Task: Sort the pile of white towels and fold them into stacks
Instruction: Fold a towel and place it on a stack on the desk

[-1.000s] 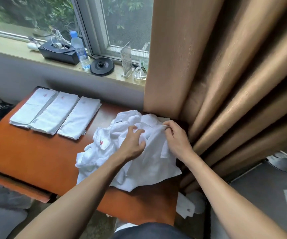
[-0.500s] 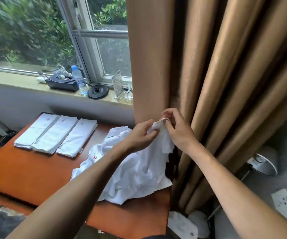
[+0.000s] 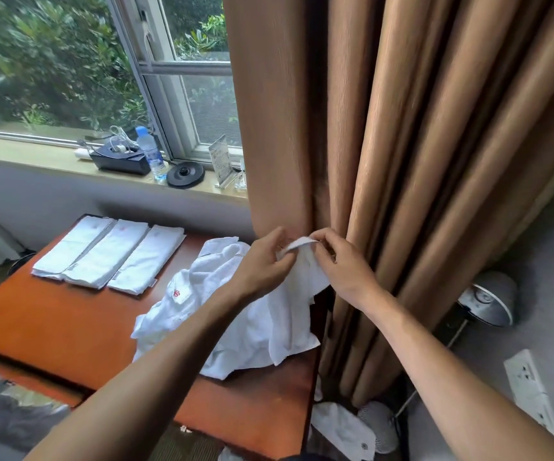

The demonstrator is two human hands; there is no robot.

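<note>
A crumpled pile of white towels (image 3: 235, 324) lies on the right part of the orange-brown table (image 3: 52, 324). One white towel (image 3: 297, 287) is lifted by its top edge above the pile. My left hand (image 3: 262, 264) pinches that edge on the left, and my right hand (image 3: 342, 261) pinches it on the right, close together in front of the curtain. Three folded white towels (image 3: 109, 254) lie side by side at the table's far left.
A tan curtain (image 3: 385, 144) hangs right behind the hands. The window sill (image 3: 36, 158) holds a black box, a water bottle (image 3: 149, 151) and a black disc. On the floor at right lie a white cloth (image 3: 342, 430), a lamp (image 3: 491, 301) and a power strip (image 3: 531, 394).
Both hands have raised one towel's edge up off the pile, from table height to in front of the curtain. The camera has tilted upward.
</note>
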